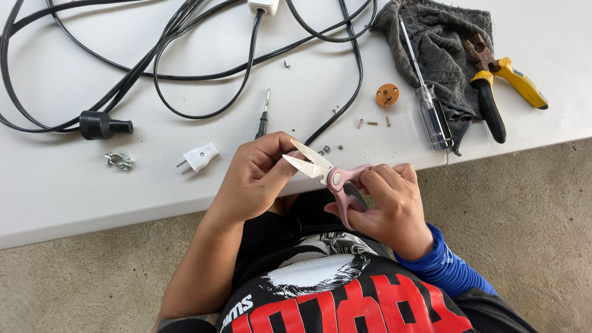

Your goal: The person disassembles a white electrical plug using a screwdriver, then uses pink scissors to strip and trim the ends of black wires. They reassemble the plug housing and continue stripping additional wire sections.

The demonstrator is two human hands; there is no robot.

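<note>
My right hand (394, 209) grips the pink handles of a pair of scissors (330, 176), whose metal blades stand open and point left. My left hand (256, 176) is closed around the end of a black cable (336, 117) and holds it between the blades, just off the near edge of the white table (55, 197). The cable runs up from my fingers across the tabletop. Small screws (370, 123) lie on the table just beyond the blades.
On the table lie looping black cables (160, 61), a black socket piece (102, 125), a metal clamp (118, 161), a white plug (198, 156), a small screwdriver (264, 117), an orange disc (387, 94), a clear-handled screwdriver (431, 114), a grey rag (441, 46) and yellow-black pliers (499, 86).
</note>
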